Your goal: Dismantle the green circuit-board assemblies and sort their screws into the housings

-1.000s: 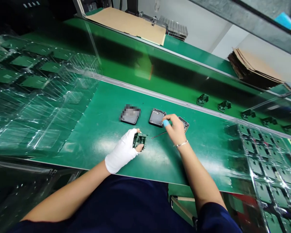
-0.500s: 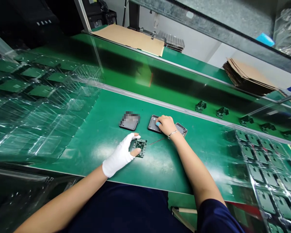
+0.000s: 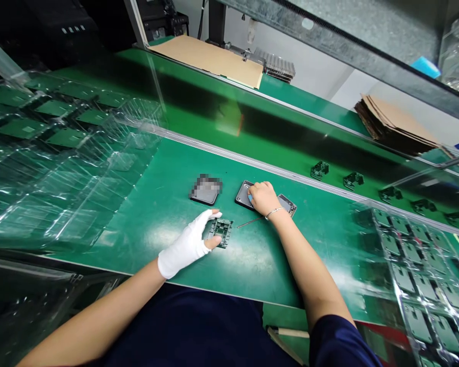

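A white glove with bare fingertips covers my left hand (image 3: 183,250), whose thumb and fingers grip the left edge of a green circuit board (image 3: 224,230) low over the bench. My right hand (image 3: 265,198) is bare but for a blue cover on one fingertip. Its fingers are curled down into a shallow dark tray (image 3: 243,192) with small bright bits in its corners; what they pinch is hidden. Beneath the right wrist a thin metal rod (image 3: 249,222) sticks out to the left. Another shallow tray (image 3: 288,205) lies partly behind that wrist.
A dark square case (image 3: 205,194), partly blurred out, lies left of the trays. Clear plastic blister trays with green boards stand at the left (image 3: 65,137) and right (image 3: 413,275). Several small board assemblies (image 3: 320,171) sit beyond the metal rail (image 3: 229,153).
The view has shifted slightly. My right hand's fingers have moved a little within the dark tray, and my left hand still grips the circuit board.
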### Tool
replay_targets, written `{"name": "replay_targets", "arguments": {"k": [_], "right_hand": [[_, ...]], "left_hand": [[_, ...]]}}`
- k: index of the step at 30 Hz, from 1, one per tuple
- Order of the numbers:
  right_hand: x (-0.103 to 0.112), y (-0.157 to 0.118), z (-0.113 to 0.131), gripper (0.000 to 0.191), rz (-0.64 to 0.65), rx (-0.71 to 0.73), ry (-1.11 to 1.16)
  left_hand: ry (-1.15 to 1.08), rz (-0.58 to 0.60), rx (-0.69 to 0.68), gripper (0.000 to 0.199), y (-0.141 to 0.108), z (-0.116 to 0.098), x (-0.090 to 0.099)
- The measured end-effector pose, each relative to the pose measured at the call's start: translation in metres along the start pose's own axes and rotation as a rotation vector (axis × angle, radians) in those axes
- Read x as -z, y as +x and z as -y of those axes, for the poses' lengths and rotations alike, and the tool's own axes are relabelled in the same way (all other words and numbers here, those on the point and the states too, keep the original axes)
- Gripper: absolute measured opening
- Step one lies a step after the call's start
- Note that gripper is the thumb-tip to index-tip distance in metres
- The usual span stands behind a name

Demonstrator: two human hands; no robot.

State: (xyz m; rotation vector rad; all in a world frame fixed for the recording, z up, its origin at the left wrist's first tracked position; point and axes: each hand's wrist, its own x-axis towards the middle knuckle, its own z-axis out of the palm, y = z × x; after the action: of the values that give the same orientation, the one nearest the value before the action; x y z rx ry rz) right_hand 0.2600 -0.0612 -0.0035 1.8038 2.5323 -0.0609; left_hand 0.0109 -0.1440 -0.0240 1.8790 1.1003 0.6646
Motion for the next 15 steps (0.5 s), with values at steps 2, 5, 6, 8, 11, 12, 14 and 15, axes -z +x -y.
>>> {"name": "replay_targets", "arguments": {"k": [2, 5, 6, 8, 11, 12, 14, 15], "right_hand": [[0.003, -0.01, 0.003, 0.018, -0.062, -0.006, 0.112], [0.01, -0.034, 0.018, 0.013, -0.188, 0.049, 0.445], [0.012, -0.043, 0.026, 0.012, -0.221, 0.097, 0.547], [0.015, -0.058, 0.042, 0.012, -0.266, 0.216, 0.659], [0.013, -0.07, 0.064, 0.012, -0.304, 0.335, 0.628], [0.011, -0.071, 0.068, 0.013, -0.307, 0.35, 0.601], [0.007, -0.07, 0.074, 0.016, -0.302, 0.354, 0.559], [0.005, -0.069, 0.075, 0.017, -0.296, 0.351, 0.542]], "left_hand": [[0.032, 0.027, -0.011, 0.064, 0.0, 0.0, -0.001], [0.064, 0.005, -0.006, 0.057, 0.0, -0.002, -0.004], [0.065, -0.016, -0.012, 0.052, 0.0, -0.003, -0.005], [0.071, -0.066, -0.055, 0.044, 0.001, -0.005, -0.006], [0.124, -0.152, -0.168, 0.039, 0.0, -0.005, -0.007], [0.149, -0.176, -0.204, 0.038, 0.0, -0.004, -0.007], [0.196, -0.216, -0.266, 0.038, -0.001, -0.002, -0.008], [0.219, -0.23, -0.293, 0.039, -0.002, -0.001, -0.009]]}}
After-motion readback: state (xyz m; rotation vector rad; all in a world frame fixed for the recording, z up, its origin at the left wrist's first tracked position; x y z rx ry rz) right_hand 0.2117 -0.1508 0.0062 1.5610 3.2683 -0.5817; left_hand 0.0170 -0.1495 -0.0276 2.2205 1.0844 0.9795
